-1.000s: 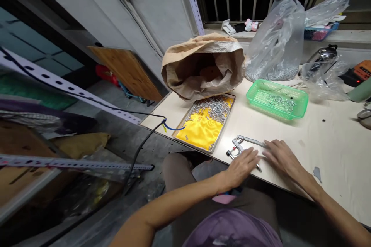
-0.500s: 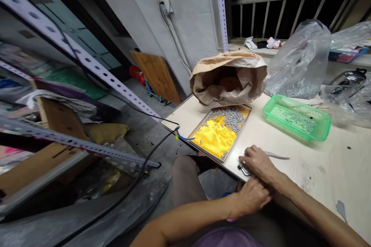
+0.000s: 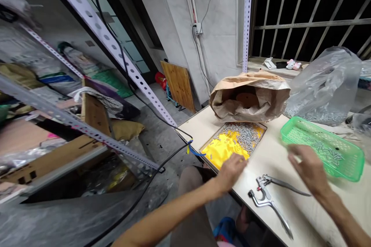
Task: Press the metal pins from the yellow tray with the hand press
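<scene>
My left hand (image 3: 232,171) is at the near right edge of a shallow tray (image 3: 262,136), its fingers loosely bent and nothing visible in them. Yellow satin cloth (image 3: 220,151) lines the tray, with many small silvery metal pieces (image 3: 246,137) heaped at the far end. Blurred by motion, my right hand (image 3: 311,170) hovers in front of a green plastic basket (image 3: 358,168), thumb apart from the fingers and nothing seen in it. Between my hands, metal hand pliers (image 3: 268,198) with a C-shaped jaw and a spring lie on the table, untouched and with handles spread.
A brown paper bag (image 3: 249,114) lies open-mouthed behind the tray. A clear plastic bag (image 3: 324,85) of metal pieces stands at the back right. A perforated metal post (image 3: 145,88) and a black cable (image 3: 150,177) run past the table's left side.
My hands have parted and left the pliers lying on the table. My left hand moved to the tray's edge, my right hand toward the green basket. The view has shifted too.
</scene>
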Demonstrator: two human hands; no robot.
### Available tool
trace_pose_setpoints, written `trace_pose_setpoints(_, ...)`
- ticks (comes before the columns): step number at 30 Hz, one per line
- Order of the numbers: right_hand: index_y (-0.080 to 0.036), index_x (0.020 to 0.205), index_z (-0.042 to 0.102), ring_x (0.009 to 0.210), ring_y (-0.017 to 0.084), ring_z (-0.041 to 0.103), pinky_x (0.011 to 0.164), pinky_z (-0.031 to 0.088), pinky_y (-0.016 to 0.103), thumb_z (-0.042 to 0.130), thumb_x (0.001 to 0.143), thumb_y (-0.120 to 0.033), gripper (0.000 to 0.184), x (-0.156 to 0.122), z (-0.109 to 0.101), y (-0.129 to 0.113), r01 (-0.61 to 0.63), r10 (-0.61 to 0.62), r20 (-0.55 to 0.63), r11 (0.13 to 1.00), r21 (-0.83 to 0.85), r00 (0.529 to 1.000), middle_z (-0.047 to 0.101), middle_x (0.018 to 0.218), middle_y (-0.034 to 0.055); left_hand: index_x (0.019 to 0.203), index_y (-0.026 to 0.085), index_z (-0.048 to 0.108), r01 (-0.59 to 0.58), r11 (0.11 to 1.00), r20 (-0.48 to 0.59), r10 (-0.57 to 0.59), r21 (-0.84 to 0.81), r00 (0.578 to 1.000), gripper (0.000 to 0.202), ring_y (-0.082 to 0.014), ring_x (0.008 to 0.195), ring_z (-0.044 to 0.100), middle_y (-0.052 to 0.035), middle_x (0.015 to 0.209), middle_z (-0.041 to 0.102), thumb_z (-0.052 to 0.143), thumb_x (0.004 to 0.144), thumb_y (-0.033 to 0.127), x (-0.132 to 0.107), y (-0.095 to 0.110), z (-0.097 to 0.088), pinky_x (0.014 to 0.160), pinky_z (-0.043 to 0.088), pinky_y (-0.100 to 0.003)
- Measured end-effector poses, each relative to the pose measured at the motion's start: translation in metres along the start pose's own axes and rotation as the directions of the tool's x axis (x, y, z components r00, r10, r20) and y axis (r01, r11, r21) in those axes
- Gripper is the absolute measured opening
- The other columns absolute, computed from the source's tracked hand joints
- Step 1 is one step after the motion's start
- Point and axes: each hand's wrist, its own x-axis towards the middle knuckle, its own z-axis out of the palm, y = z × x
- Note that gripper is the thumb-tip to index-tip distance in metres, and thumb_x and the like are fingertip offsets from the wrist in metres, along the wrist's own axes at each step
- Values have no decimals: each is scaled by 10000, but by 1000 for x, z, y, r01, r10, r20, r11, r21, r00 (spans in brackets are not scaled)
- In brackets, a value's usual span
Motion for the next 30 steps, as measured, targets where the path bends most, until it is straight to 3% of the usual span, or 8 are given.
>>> trace_pose_setpoints(3, -222, 835, 572, 706, 247, 596, 683, 473, 399, 366, 881, -449, 309, 13, -30, 60, -118, 98, -124, 979, -164, 987, 630, 718, 86, 1027, 176, 627, 24, 956, -156, 23, 294, 987, 249, -199, 993, 518, -90, 1007, 596, 396, 939, 146, 16, -23, -14, 804, 480, -323)
trace_pose_setpoints(6, -233, 824, 586, 666, 279, 587, 632, 463, 423, 258, 886, -532, 449, 9, -47, 88, -151, 146, -38, 949, -277, 988, 594, 671, 108, 1022, 185, 628, -9, 903, -103, 59, 430, 993, 214, -182, 925, 506, -67, 940, 578, 439, 927, 151, 37, -40, -20, 717, 456, -270)
trace_pose_setpoints(14, -252, 923, 617, 647, 181, 645, 574, 517, 298, 368, 906, -494, 348, -63, -27, 5, -150, 124, 264, 986, 80, 957, 648, 777, 38, 831, 157, 620, -162, 891, 84, 139, 425, 987, 208, -186, 911, 482, -75, 899, 573, 438, 930, 169, 69, -50, -14, 703, 409, -268)
trace_pose_setpoints(17, -260, 875, 639, 637, 154, 649, 555, 517, 258, 381, 913, -438, 315, -77, -21, -22, -213, 125, 386, 958, 193, 914, 650, 746, 18, 764, 142, 604, -61, 964, -17, 68, 260, 998, 165, -182, 881, 507, -70, 856, 590, 497, 889, 154, 67, -52, -13, 754, 422, -288)
trace_pose_setpoints(20, -259, 838, 655, 680, 174, 659, 601, 532, 282, 413, 896, -414, 293, -66, -13, -37, -289, 147, 418, 910, 298, 896, 676, 764, 28, 774, 142, 600, 145, 977, -115, -165, -158, 980, 105, -148, 756, 540, -35, 774, 601, 551, 847, 200, 57, -50, -13, 719, 445, -278)
trace_pose_setpoints(23, -233, 839, 666, 754, 204, 663, 683, 536, 328, 446, 868, -411, 286, -36, 8, -52, -386, 207, 406, 815, 431, 890, 704, 838, 56, 791, 128, 594, 314, 713, 29, -381, -627, 924, 213, -101, 593, 536, -12, 705, 599, 585, 821, 339, 42, -40, -12, 598, 452, -236)
trace_pose_setpoints(26, -197, 892, 662, 708, 185, 646, 633, 524, 314, 463, 837, -464, 338, -5, 41, -72, -514, 260, 466, 631, 581, 846, 700, 874, 68, 771, 109, 592, 369, 435, 178, -418, -821, 891, 391, -75, 532, 534, -13, 693, 613, 716, 679, 468, 26, -24, -12, 551, 446, -207)
trace_pose_setpoints(30, -184, 832, 653, 629, 155, 594, 555, 467, 272, 541, 762, -549, 388, 17, 80, -97, -538, 246, 484, 499, 680, 840, 675, 755, 36, 788, 99, 614, 346, 360, 196, -392, -866, 899, 498, -70, 507, 544, -12, 676, 627, 794, 557, 502, 9, -4, -16, 533, 448, -197)
